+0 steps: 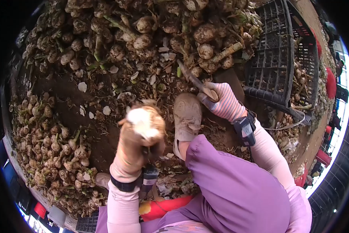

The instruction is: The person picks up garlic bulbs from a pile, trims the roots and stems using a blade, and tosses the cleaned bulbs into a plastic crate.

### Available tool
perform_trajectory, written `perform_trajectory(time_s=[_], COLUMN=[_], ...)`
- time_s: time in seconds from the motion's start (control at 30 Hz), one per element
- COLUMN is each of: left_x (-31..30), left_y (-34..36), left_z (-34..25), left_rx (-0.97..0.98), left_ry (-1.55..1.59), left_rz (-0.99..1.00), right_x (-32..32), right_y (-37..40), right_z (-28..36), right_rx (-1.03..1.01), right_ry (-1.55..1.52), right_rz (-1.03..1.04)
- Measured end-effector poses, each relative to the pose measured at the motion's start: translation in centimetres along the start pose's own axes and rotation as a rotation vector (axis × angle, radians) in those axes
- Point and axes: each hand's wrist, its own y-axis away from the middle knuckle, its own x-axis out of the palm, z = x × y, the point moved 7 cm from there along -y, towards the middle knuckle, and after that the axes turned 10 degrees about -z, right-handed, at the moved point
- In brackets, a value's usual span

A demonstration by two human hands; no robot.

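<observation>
My left hand (137, 141), in a brown glove, is raised left of the shoe and closed around a bulb (145, 122) whose white top faces up. Motion blurs the bulb and the fingers. On the right, my right hand (225, 101), in a striped glove, grips a knife (192, 77). Its dark, dirty blade points up and left, over the littered ground. A large heap of soil-covered bulbs with stems (143, 25) lies in front of both hands. Another pile of bulbs (54, 149), smaller and with short stems, is at the left.
A black plastic crate (269, 54) stands tilted at the right, with bulbs behind its slats. White peel scraps (82, 87) and dry roots litter the soil. A tan shoe (187, 116) is between my hands, and a purple-clad knee (228, 174) rises below it.
</observation>
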Motion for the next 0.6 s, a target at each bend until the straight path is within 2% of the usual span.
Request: perform_trajectory(time_s=[0.07,0.1,0.13,0.2,0.3,0.33,0.4,0.43,0.47,0.53,0.57,0.6], left_x=[-0.4,-0.5,0.1,2.3,4.4,4.9,5.3,5.4,5.2,3.5,2.2,1.0], left_y=[-0.6,-0.4,-0.6,-1.3,-2.0,-2.1,-1.6,-1.1,-0.7,-0.4,-0.1,0.2], left_z=[-0.1,-0.9,-0.8,-1.5,-1.5,-1.7,-2.4,-3.1,-3.8,-4.6,-4.9,-5.4], left_rx=[0.112,0.216,0.175,0.255,0.282,0.299,0.302,0.308,0.315,0.385,0.439,0.494], left_ry=[0.381,0.417,0.537,0.791,1.01,1.066,1.066,1.059,1.047,1.01,0.983,0.952], left_rz=[-0.179,-0.327,-0.221,0.2,0.301,0.332,0.397,0.455,0.51,0.455,0.4,0.353], right_x=[1.2,2.3,2.6,4.5,4.3,4.6,6.3,8.2,8.6,8.4,8.5,7.4], right_y=[0.8,1.3,1.5,1.9,0.8,0.6,0.7,1.5,1.4,2.7,3.9,3.1], right_z=[0.4,0.3,0.7,2.4,5.7,5.7,5.0,2.1,1.9,1.7,0.6,1.9], right_rx=[0.256,0.284,0.281,0.235,-0.014,-0.015,0.036,0.267,0.029,0.146,0.491,0.426], right_ry=[-0.334,-0.433,-0.438,-0.456,-0.505,-0.498,-0.589,-0.539,-0.317,-0.598,-0.658,-0.723], right_rz=[0.069,0.146,0.136,0.322,0.325,0.319,0.429,0.477,0.424,0.35,0.44,0.406])
